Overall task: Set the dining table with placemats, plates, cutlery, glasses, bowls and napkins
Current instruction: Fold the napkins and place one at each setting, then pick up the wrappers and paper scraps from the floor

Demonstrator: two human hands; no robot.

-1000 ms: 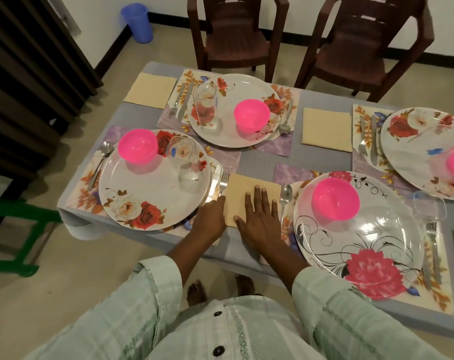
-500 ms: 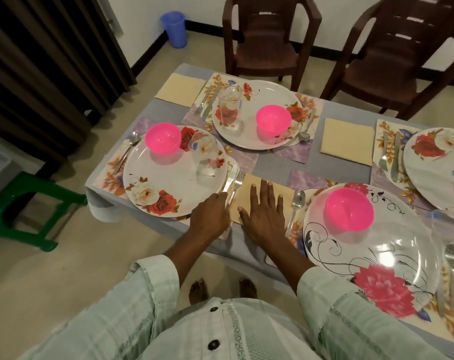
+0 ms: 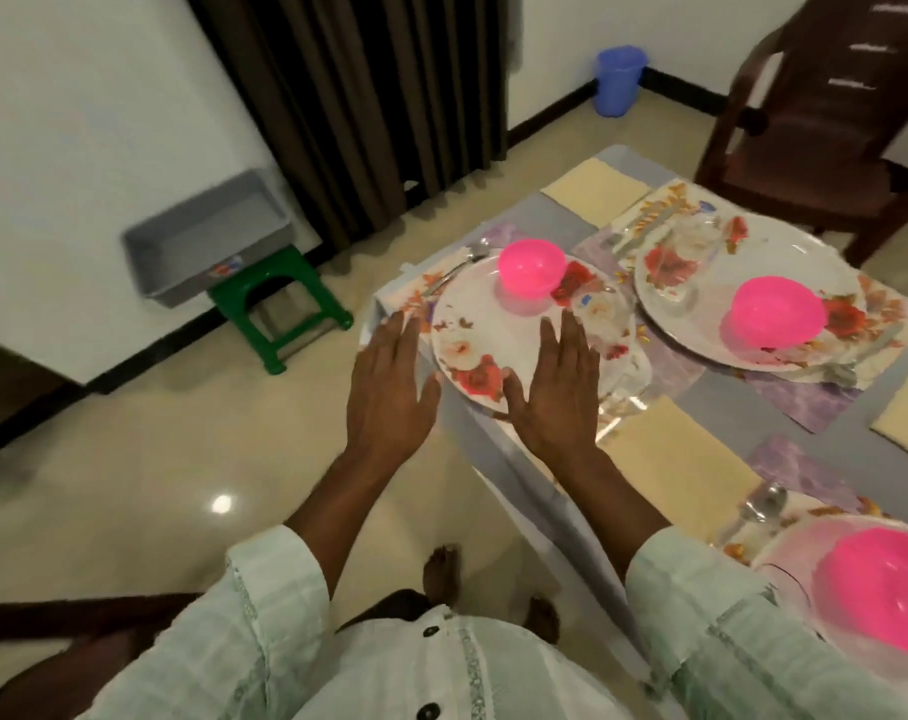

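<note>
Both hands are flat with straight fingers over the near-left place setting. My left hand (image 3: 389, 387) hovers at the table's left edge beside the floral plate (image 3: 488, 330). My right hand (image 3: 558, 387) lies over that plate's near rim. A pink bowl (image 3: 530, 272) stands on the plate, with a clear glass (image 3: 600, 317) beside it and a spoon (image 3: 462, 262) on the floral placemat (image 3: 415, 288). A yellow napkin (image 3: 670, 459) lies on the table to the right of my right hand. Farther back is a second plate (image 3: 815, 262) with a pink bowl (image 3: 776, 314).
A third plate with a pink bowl (image 3: 878, 589) and a spoon (image 3: 763, 504) sits near right. A grey tray (image 3: 207, 241) rests on a green stool (image 3: 280, 298) left of the table. A brown chair (image 3: 815, 122), dark curtain (image 3: 358, 96) and blue bin (image 3: 619, 80) stand behind.
My head turned left, bringing the stool and tray into view. Both hands lifted off the yellow napkin and moved left to the near-left plate, fingers spread flat.
</note>
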